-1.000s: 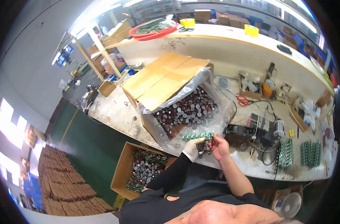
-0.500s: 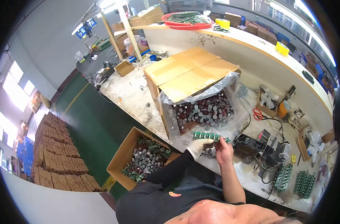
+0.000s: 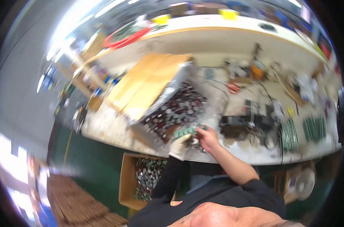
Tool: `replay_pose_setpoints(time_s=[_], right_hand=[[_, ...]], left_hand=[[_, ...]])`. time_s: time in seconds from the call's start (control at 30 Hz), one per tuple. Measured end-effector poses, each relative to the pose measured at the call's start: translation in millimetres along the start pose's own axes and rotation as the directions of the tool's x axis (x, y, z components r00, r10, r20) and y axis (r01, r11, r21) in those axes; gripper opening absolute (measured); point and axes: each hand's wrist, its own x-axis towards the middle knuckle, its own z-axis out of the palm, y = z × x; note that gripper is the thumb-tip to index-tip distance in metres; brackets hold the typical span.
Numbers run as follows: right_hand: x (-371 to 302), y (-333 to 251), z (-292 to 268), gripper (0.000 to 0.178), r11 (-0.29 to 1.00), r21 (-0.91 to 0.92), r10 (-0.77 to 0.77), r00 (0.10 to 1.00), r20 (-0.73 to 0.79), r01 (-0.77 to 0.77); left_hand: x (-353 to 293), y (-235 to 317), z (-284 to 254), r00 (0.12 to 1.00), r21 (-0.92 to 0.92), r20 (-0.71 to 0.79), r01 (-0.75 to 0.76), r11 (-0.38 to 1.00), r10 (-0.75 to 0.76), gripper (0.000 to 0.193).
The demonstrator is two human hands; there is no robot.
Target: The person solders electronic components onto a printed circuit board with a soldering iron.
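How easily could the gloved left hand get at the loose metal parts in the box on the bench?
Likely yes: the left hand is near the cardboard box's open side, where the metal parts show, though it seems busy holding the green strip.

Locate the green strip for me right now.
In the head view, the green strip is just below and right of centre, held between the left hand and right hand, at the open mouth of the large box.

From my end I see pale bench [image 3: 104, 126] carrying cardboard box [image 3: 145, 81], red scissors [image 3: 233, 88], black machine [image 3: 234, 126], two green board groups [image 3: 289, 135]. On shelf [image 3: 200, 22]: red tray [image 3: 128, 41], yellow tape roll [image 3: 228, 14].
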Motion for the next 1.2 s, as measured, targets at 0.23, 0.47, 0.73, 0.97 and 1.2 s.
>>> replay_pose_setpoints(time_s=[0.23, 0.47, 0.73, 0.97, 1.2], right_hand=[[11.4, 1.4, 20.0, 0.017, 0.975, 0.209, 0.094, 0.994, -0.056, -0.080], [-0.9, -9.5, 29.2, 0.056, 0.984, -0.031, -0.177, 0.978, -0.106, 0.175], [-2.9, -5.8, 32.3, 0.056, 0.975, 0.223, 0.037, 0.987, -0.159, 0.000], [5.2, 1.2, 25.6, 0.063, 0.987, -0.009, -0.163, 0.978, -0.130, 0.163], [11.6, 1.4, 23.0, 0.065, 0.980, 0.198, 0.041, 0.992, -0.122, -0.016]], left_hand=[[11.6, 15.0, 4.2, 0.984, -0.065, 0.159, 0.094, 0.993, -0.083, 0.026], [2.1, 17.0, 23.8, 0.991, 0.238, 0.122, -0.086, 0.967, 0.058, 0.034], [14.8, 14.6, -7.9, 0.997, 0.075, 0.067, 0.041, 0.996, -0.046, 0.030], [5.2, 21.8, 0.0, 0.999, 0.209, 0.023, 0.027, 0.977, -0.033, 0.026], [16.5, 13.4, -3.2, 0.997, 0.109, -0.021, 0.070, 0.992, -0.068, 0.029]])
